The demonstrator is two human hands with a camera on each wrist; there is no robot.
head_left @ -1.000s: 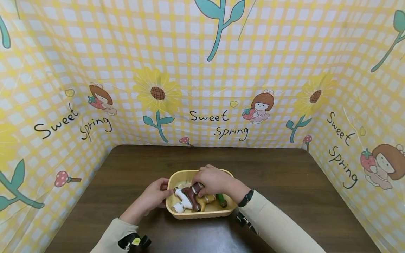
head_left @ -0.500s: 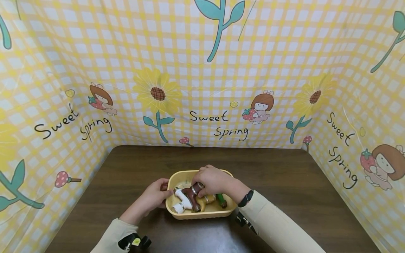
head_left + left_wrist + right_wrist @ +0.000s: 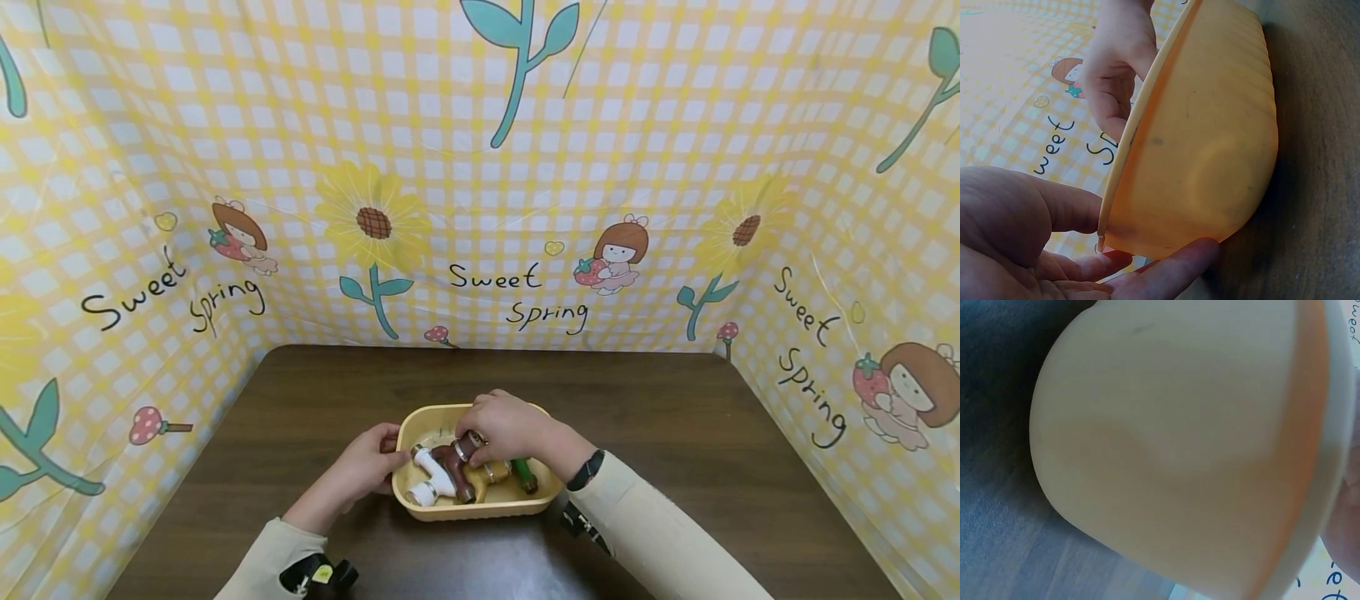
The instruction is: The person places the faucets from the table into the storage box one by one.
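Note:
A yellow plastic basin [image 3: 480, 508] sits on the table in the head view, with several faucet-like fittings inside. My left hand [image 3: 365, 462] grips the basin's left end; in the left wrist view its thumb [image 3: 1075, 209] is at the rim and its fingers lie along the outer wall. My right hand [image 3: 506, 429] reaches into the basin and pinches the upper end of a brown faucet [image 3: 453, 471]. To the left of that lies a white faucet [image 3: 438, 475]. A yellow faucet [image 3: 491, 475] and a green piece [image 3: 523, 475] with a dark end lie to the right, partly covered by the hand.
The dark wooden table [image 3: 637, 400] surrounds the basin. A yellow checked cloth [image 3: 480, 208] with printed flowers and lettering hangs behind and at both sides. Black cameras [image 3: 318, 573] are strapped to the wrists.

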